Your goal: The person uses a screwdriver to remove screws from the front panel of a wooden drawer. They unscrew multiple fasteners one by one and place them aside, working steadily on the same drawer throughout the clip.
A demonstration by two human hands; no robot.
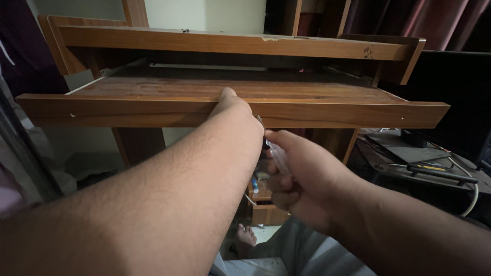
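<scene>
At twelve o'clock the left hand (230, 102) gripped the pulled-out brown wooden sliding tray's front edge (153, 111), while the right hand (291, 174) clasped a clear-handled screwdriver (276, 153) beneath, its fastening seemingly unfinished.

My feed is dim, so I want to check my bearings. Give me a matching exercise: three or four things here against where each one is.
Things:
1. left hand
2. right hand
3. pull-out wooden tray
4. tools

Places:
A. on the low surface at far right
B. on the tray's front edge
C. slid out under the desk top
D. below the tray, closed on a clear-handled tool

Pairs: 1-B, 2-D, 3-C, 4-A
</scene>
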